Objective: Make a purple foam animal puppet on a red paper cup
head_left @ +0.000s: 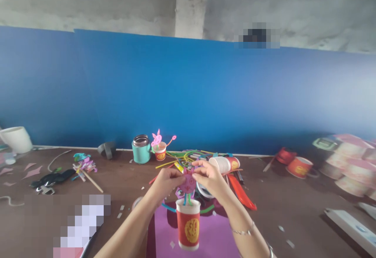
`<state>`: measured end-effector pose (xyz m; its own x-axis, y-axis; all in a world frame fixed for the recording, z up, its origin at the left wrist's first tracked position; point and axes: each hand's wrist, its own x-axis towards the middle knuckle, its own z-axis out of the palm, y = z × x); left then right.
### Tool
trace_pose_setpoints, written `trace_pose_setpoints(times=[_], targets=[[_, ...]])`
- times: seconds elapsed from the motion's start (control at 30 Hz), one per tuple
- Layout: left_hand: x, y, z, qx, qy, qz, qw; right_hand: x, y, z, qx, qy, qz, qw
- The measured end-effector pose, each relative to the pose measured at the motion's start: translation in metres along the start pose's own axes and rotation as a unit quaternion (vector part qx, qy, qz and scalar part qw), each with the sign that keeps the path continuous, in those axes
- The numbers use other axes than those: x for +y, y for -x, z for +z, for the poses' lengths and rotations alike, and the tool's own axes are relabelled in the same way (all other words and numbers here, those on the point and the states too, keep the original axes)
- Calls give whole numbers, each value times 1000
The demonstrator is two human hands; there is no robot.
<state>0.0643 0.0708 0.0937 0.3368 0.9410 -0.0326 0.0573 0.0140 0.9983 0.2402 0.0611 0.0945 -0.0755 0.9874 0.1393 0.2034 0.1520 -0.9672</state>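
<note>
Between my two hands is a pinkish-purple paper animal face (188,186) with pointed ears and a drawn face. My left hand (168,179) pinches its left edge, and my right hand (209,176) grips the upper right by the ear. Directly below stands an upright red-and-white paper cup (182,224) with a gold emblem. Blue and green strips rise from the cup's mouth toward the face; whether they are fixed to it I cannot tell. Another blue strip (169,208) and a green strip (208,209) stick out at the cup's sides. Beneath lies a purple sheet (164,234).
Behind my hands are a teal jar (141,150), a finished-looking pink figure cup (160,154), coloured sticks (190,156) and a lying stack of cups (220,165). Red material (242,193) lies right. Stacked cups (352,164) stand far right; a blue partition (188,93) closes the back.
</note>
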Motion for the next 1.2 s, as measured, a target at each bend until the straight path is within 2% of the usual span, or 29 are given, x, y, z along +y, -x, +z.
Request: trace_pose_setpoints(times=[0.33, 0.47, 0.6, 0.67, 0.8, 0.9, 0.97, 1.0, 1.03, 1.07, 1.13, 1.2], targets=[[1, 0, 2, 0, 44, 9, 999, -1, 1, 4, -13, 13, -9, 1000], [-1, -3, 0, 28, 58, 12, 998, -3, 2, -1, -2, 9, 0, 1000], [-2, -5, 0, 22, 73, 1, 997, -1, 4, -2, -40, 6, 28, 999], [0, -5, 1, 31, 72, 11, 997, 1, 3, -1, -38, 12, 29, 999], [5, 0, 0, 132, 59, 118, 982, 2, -3, -4, 54, -34, 43, 997], [8, 3, 0, 250, 30, 194, 948, -1, -6, -13, 118, -71, 39, 990], [7, 3, 2, 332, 25, 210, 919, -4, -7, -19, 148, -81, 30, 985], [5, 3, 4, 345, 39, 202, 916, -5, -6, -21, 161, -87, 29, 983], [4, 2, 7, 324, 64, 182, 926, -7, -5, -22, 171, -95, 29, 980], [2, 1, 10, 270, 97, 153, 946, -8, -4, -22, 175, -105, 30, 978], [-2, 2, 16, 98, 154, 92, 979, -10, -3, -21, 170, -122, 36, 977], [-4, 4, 21, -41, 151, 60, 986, -11, -2, -19, 159, -123, 38, 979]])
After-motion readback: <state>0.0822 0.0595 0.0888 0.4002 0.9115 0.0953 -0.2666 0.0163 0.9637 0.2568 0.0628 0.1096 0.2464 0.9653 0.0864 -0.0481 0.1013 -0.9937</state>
